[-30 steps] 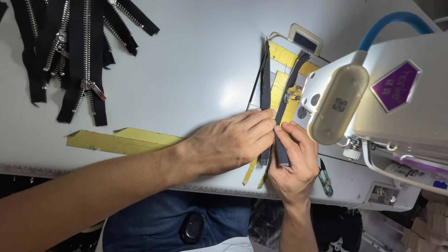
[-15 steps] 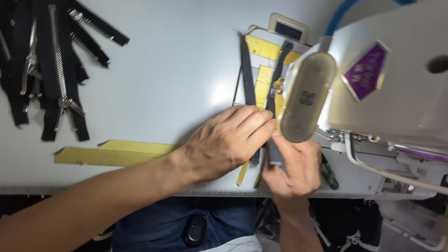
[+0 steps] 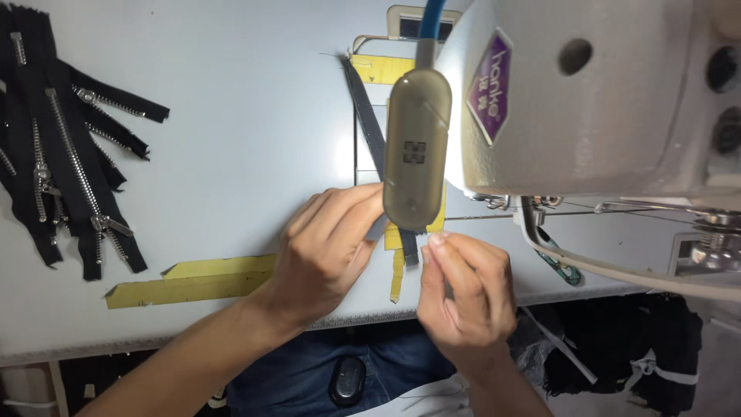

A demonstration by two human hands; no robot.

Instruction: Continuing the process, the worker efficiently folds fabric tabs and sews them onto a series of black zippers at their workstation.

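- Two hands work at the front edge of the white desk (image 3: pixel 231 154), just below the sewing machine (image 3: pixel 617 100). The left hand (image 3: pixel 324 255) lies curled, fingertips pressing the dark strap (image 3: pixel 369 123) flat beside the lamp (image 3: pixel 417 150). The right hand (image 3: pixel 463 289) pinches the near end of the same strap between thumb and forefinger.
- The strap runs from the far side of the desk, over a yellow strip, down under the lamp to the fingers; its middle is hidden by the lamp.
- Risk: both sets of fingers sit close to the needle area, which the lamp and machine head hide from this view. A finger could be caught if the machine ran while they were there.
- Risk: the strap looks thin and is held only at its tip, so it could slip from the pinch or skew off the yellow piece (image 3: pixel 397 270) beneath it.
- Risk: the small green snips (image 3: pixel 557 266) lie at the desk edge and might be knocked off by the right wrist.
- Labels: a purple diamond-shaped badge (image 3: pixel 489 85) sits on the cream machine head; a small dark square mark (image 3: pixel 414 152) is on the grey-green lamp.
- A second yellow strip (image 3: pixel 193 279) lies left of the left hand; black zips (image 3: pixel 62 170) are piled at the far left.
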